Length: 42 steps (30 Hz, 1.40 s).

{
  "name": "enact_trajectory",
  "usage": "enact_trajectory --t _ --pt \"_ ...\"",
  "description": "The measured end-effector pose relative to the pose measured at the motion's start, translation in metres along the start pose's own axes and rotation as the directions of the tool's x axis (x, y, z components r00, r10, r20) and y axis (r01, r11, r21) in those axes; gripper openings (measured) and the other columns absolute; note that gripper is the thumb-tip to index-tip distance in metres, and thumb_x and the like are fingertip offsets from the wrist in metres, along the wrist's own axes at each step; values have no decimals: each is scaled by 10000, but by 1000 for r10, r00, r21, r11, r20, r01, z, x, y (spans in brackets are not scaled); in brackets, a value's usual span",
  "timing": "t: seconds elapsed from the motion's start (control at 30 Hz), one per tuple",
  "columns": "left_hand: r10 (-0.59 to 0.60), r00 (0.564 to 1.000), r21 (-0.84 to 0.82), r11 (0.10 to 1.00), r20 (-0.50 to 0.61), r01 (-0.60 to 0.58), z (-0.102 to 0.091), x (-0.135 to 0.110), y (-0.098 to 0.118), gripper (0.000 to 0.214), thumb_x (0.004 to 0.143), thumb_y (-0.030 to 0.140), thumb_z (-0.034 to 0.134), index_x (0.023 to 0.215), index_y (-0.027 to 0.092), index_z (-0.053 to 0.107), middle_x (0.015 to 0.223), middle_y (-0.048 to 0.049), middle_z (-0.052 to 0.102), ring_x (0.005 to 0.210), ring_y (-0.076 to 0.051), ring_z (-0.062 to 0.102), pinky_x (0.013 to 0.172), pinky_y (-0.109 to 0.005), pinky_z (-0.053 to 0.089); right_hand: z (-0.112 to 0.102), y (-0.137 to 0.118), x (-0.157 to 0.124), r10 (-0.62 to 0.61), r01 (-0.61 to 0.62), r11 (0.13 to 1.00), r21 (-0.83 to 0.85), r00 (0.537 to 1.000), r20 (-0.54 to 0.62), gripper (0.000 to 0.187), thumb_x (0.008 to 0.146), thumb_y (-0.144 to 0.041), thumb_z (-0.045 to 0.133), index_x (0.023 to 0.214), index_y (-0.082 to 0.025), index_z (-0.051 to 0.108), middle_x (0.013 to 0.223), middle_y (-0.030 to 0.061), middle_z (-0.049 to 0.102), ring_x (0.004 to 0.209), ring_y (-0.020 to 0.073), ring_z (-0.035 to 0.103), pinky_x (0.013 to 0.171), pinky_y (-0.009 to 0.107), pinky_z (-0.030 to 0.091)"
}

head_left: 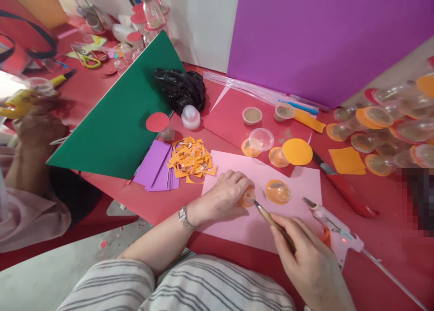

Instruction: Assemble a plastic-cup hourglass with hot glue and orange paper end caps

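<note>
My left hand (232, 191) curls around a small clear plastic cup with an orange disc (248, 196), keeping it down on a pink sheet (230, 232). Between the fingers of my right hand (305, 252) is a slim pointed tool (267, 216) with a brown handle; its dark tip is at the right side of that cup. Just right of them a second clear cup on an orange disc (278, 191) lies on the pink sheet. A pale hot glue gun (334, 232) with a clear glue stick rests beside my right hand.
A red-handled tool (352, 195) and orange squares (347, 160) lie right, near stacked cups (383, 134). Orange scraps (191, 157) and purple cards (158, 166) sit left. A green board (125, 107) leans between me and another person's hand (37, 125). Sand-filled cups (252, 115) stand behind.
</note>
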State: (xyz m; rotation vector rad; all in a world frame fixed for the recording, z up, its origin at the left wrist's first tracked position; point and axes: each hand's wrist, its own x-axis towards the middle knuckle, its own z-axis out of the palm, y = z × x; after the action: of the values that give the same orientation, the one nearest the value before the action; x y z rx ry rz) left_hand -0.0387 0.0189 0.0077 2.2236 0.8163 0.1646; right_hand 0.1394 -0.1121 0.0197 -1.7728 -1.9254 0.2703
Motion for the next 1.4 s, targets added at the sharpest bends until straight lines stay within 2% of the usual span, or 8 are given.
enact_trajectory --t 0.07,0.17,0.33,0.7,0.97,1.13,1.3,1.4 --pt "-37 999 0 999 -20 37 1 0 1 476 718 258 835 1086 176 546 1151 -106 588 1055 -277 515 905 -389 451 0 1 1 4 -4 1000 -1 1000 -5 221 1003 -263 441 1081 -210 641 892 36 731 753 135 711 613 214 522" --pt "-57 998 -15 998 -35 57 2 0 2 419 742 226 816 1063 185 551 1133 -94 581 1035 -258 516 893 -372 459 -1 2 2 -22 22 1000 -17 1000 15 223 997 -265 448 1078 -207 647 867 38 728 728 140 711 590 217 516" --pt "-37 999 -39 999 -38 35 3 1 1 323 788 200 752 1048 189 561 1111 -86 577 1014 -240 526 896 -362 467 -1 1 2 37 -37 999 -7 999 24 240 1002 -274 437 1079 -209 655 896 53 730 734 149 709 587 227 510" --pt "8 999 -79 997 -44 -11 4 1 -2 313 772 142 740 1038 167 577 1061 -82 592 967 -223 547 878 -331 466 -6 -3 18 -71 72 994 -79 997 13 252 1021 -269 413 1049 -187 649 798 24 695 574 113 636 509 232 419" --pt "16 999 -70 997 -50 -20 6 2 -4 293 794 161 726 1050 154 583 1060 -92 597 962 -222 547 880 -333 462 -3 -8 20 -63 65 991 -121 998 21 301 1022 -257 398 1059 -173 685 772 35 690 623 131 643 541 249 409" --pt "46 997 -58 997 -62 -50 7 1 -4 233 827 172 696 1040 165 600 1059 -84 604 943 -215 550 876 -331 460 -6 -11 13 -87 82 974 -213 996 -15 292 1021 -281 424 1075 -204 700 774 9 695 575 98 621 486 252 360" --pt "66 996 -55 996 -64 -69 4 1 -3 238 865 187 658 1093 161 592 1085 -93 621 986 -228 554 900 -337 454 -14 -4 8 -137 142 972 -188 990 40 248 1004 -276 455 1104 -201 670 833 0 709 577 82 627 508 215 406" --pt "73 996 -62 995 -52 -76 1 0 -1 285 849 112 611 1124 170 567 1106 -87 634 1020 -231 554 939 -349 444 -14 0 7 -92 94 985 -142 996 20 256 1016 -283 425 1091 -200 656 826 13 706 621 104 654 533 216 433"
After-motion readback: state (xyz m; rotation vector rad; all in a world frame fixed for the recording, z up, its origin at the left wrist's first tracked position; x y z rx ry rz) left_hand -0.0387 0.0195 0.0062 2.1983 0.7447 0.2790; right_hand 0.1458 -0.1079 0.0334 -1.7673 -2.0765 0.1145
